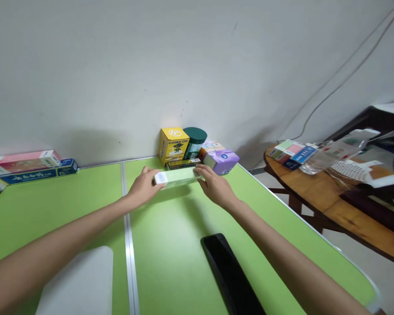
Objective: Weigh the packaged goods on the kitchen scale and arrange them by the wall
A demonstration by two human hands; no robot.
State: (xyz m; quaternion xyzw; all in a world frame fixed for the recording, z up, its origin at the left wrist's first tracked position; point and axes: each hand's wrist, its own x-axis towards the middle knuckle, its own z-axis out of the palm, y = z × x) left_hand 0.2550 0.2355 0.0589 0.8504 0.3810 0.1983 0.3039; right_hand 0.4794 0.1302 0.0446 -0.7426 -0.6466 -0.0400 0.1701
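A long, slim pale-green box (179,176) with a white end is held level between my two hands, a little above the green table. My left hand (143,187) grips its left end, fingers closed round it. At the right end, my right hand (216,184) pinches the box with fingers and thumb. Just behind it lies a flat black box (184,164), partly hidden. Beyond stand a yellow box (173,146) and a jar with a dark green lid (196,135). To the right of these sits a purple box (222,161).
A black phone-like slab (228,273) and a white rounded panel (82,282) lie on the green table (164,262). Pink (26,161) and blue (41,174) boxes are stacked at the far left. A wooden table (341,214) with clutter stands to the right. The wall closes off the back.
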